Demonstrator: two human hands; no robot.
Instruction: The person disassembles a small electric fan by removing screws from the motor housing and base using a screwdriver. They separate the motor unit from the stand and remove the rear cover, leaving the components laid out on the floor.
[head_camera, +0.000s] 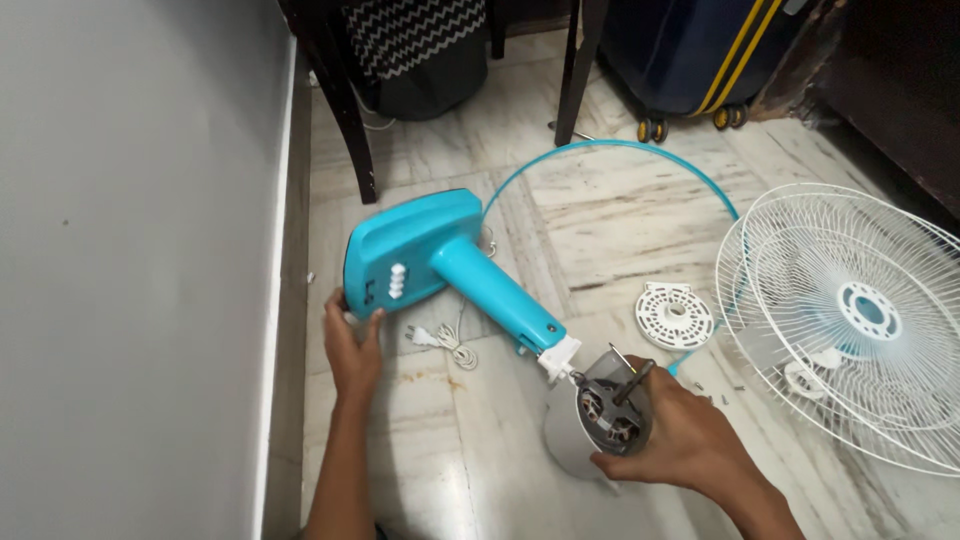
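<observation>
Now my left hand (352, 350) grips the turquoise fan base (405, 250) lying on the marble floor (470, 470); my right hand (680, 440) clasps the grey motor housing (600, 415). White fan grilles (860, 320) lie near, to the right.

I'm looking at the turquoise fan stand (455, 265) lying tilted on its side, its flat base (405, 250) with white buttons facing up-left. The grey motor housing (600, 415) is sitting at its neck end, copper windings and shaft showing.
</observation>
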